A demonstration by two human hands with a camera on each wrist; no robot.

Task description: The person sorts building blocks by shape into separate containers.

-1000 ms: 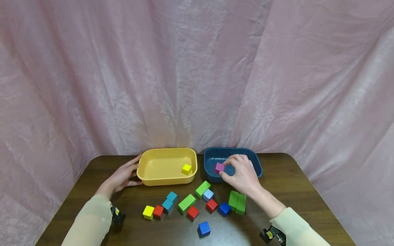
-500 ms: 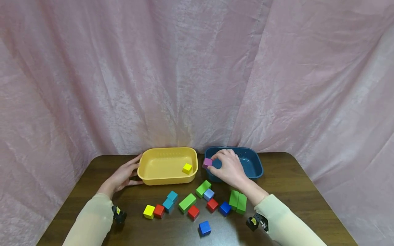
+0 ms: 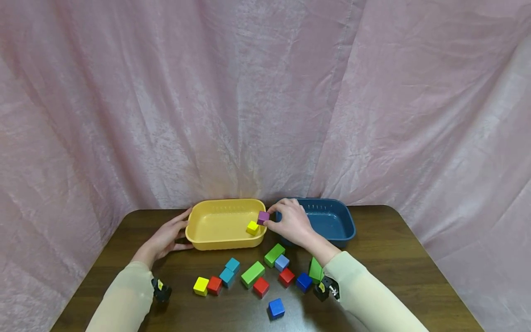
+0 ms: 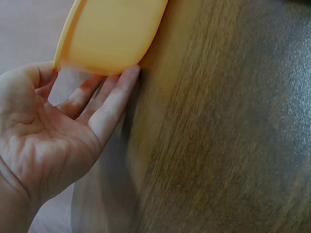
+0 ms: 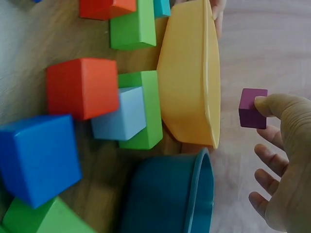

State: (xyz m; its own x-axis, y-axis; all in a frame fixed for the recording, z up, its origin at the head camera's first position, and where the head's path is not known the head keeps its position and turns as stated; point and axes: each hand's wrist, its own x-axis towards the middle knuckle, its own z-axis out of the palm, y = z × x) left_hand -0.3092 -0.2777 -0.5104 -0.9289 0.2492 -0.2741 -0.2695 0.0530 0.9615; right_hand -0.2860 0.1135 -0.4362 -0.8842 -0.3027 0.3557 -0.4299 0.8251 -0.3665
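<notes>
Between thumb and fingertip of my right hand (image 3: 292, 221) is a purple cube (image 3: 263, 217). In the head view it appears over the right end of the yellow tray (image 3: 220, 240); the right wrist view shows the purple cube (image 5: 251, 108) raised above the rims. A yellow cube (image 3: 252, 228) lies inside that tray at its right end. At the tray's left end, the fingertips of my left hand (image 3: 166, 236) touch the outer wall, fingers spread. In the left wrist view, the thumb of the left hand (image 4: 58, 126) lies at the rim.
A dark blue tray (image 3: 327, 221) stands to the right, partly behind the right hand. Across the front of the wooden table (image 3: 398, 267) lie several blocks, among them a green block (image 3: 252, 275), a red cube (image 3: 261, 287) and a blue cube (image 3: 276, 308). A pink curtain (image 3: 249, 101) hangs behind.
My right hand has carried the purple cube leftward, from above the blue tray to above the yellow tray's right end. The left hand has stayed at the yellow tray.
</notes>
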